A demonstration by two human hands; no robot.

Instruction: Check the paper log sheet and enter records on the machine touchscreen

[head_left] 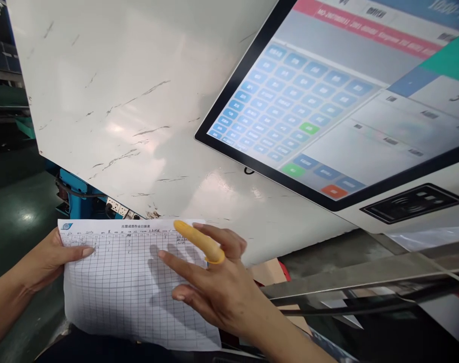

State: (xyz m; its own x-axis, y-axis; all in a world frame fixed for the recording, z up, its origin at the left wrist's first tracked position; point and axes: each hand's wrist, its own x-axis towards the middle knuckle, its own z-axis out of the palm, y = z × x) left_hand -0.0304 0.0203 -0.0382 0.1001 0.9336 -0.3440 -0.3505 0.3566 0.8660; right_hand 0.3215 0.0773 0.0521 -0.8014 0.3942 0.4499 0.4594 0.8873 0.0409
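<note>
A printed form (127,292) with a ruled grid and a few handwritten entries is held up at the lower left. My left hand (59,254) pinches its left edge, thumb on the front and fingers behind. Over the right part of the sheet is my right hand (210,272), fingers spread and nothing held. A yellow finger cot (199,242) covers one of its fingers. Whether a right fingertip touches the paper is unclear.
A large touchscreen (290,111) with rows of blue buttons fills the upper right, a black card-reader panel (414,202) below it. Behind lies a white marbled surface (119,101). Power sockets (119,207) show beyond the form's top edge. A metal rail (350,272) runs at lower right.
</note>
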